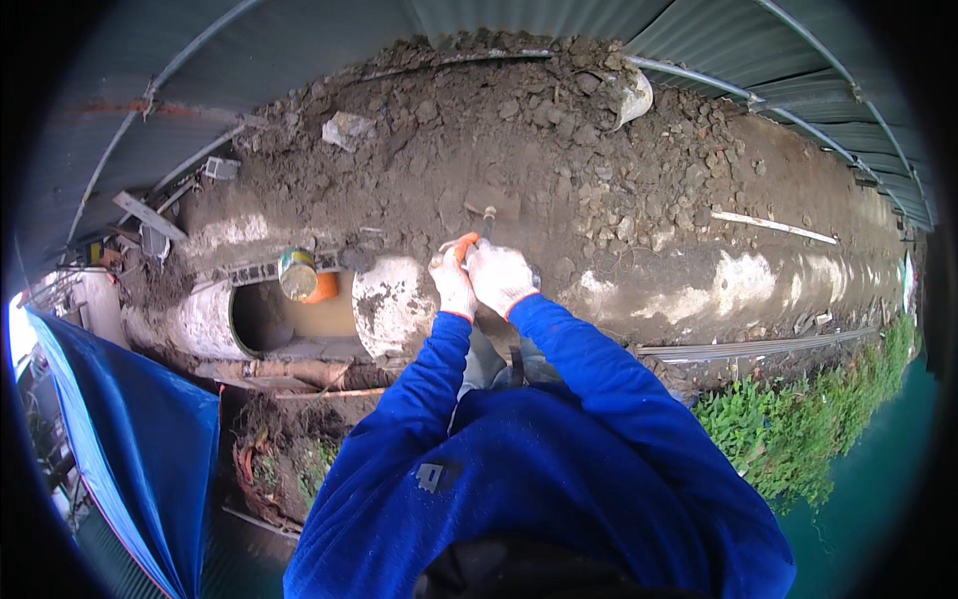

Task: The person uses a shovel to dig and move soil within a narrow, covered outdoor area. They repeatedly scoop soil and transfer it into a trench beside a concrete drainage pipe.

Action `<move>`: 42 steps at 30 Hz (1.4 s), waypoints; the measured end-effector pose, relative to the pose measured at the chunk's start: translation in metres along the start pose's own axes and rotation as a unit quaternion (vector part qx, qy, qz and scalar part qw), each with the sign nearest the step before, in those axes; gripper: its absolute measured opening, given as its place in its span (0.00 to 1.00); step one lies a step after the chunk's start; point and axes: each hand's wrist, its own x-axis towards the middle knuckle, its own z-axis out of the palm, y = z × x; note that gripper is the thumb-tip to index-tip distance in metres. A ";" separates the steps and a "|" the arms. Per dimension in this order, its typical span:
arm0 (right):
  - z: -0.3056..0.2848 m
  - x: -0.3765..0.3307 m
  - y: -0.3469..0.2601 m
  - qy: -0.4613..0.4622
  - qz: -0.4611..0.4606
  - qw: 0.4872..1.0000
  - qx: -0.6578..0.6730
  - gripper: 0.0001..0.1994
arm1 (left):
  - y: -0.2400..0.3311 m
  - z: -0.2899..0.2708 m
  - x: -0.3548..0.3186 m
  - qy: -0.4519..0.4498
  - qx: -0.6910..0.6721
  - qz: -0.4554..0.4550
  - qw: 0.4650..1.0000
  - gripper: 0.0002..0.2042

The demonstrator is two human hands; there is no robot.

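Both my gloved hands are closed, side by side, on the handle of a hoe. Its flat, muddy blade rests at the soil in front of me, and most of the handle is hidden under my hands. My left hand wears a white glove, with something orange showing at its fingers. Just beside it, touching, is my right hand in the same kind of white glove. Loose brown soil spreads beyond the blade.
A large, mud-stained pipe runs across, with a cut opening at left holding murky water. A bucket and an orange container are at that opening. Corrugated metal sheets line the far side. A blue tarp hangs left; plants grow right.
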 end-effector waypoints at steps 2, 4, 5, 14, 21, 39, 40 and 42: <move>0.000 -0.003 -0.003 -0.012 -0.008 1.000 -0.001 0.14 | -0.001 -0.004 -0.002 0.045 -0.024 -0.023 0.998 0.09; 0.006 -0.007 -0.005 -0.002 -0.025 1.000 0.002 0.14 | -0.003 -0.010 -0.005 0.015 -0.030 0.012 0.999 0.09; 0.013 -0.010 -0.006 -0.013 -0.017 1.000 -0.009 0.14 | -0.006 -0.015 -0.008 0.020 -0.055 0.002 0.998 0.09; 0.013 -0.042 -0.020 -0.031 0.044 0.999 -0.006 0.14 | 0.000 -0.006 -0.059 -0.007 0.038 0.063 0.997 0.09; -0.091 -0.057 -0.048 0.011 0.045 0.992 -0.113 0.13 | 0.078 0.065 -0.106 0.002 -0.104 0.043 0.994 0.07; -0.035 -0.030 0.032 0.027 0.050 0.994 -0.092 0.12 | 0.008 0.067 -0.048 -0.057 0.024 0.022 0.998 0.11; -0.037 -0.030 0.026 0.030 0.044 0.994 -0.093 0.12 | 0.010 0.065 -0.048 -0.062 0.012 0.021 0.998 0.12; -0.036 -0.029 0.012 0.022 0.035 0.995 -0.088 0.12 | 0.014 0.056 -0.045 -0.056 0.031 0.040 0.997 0.11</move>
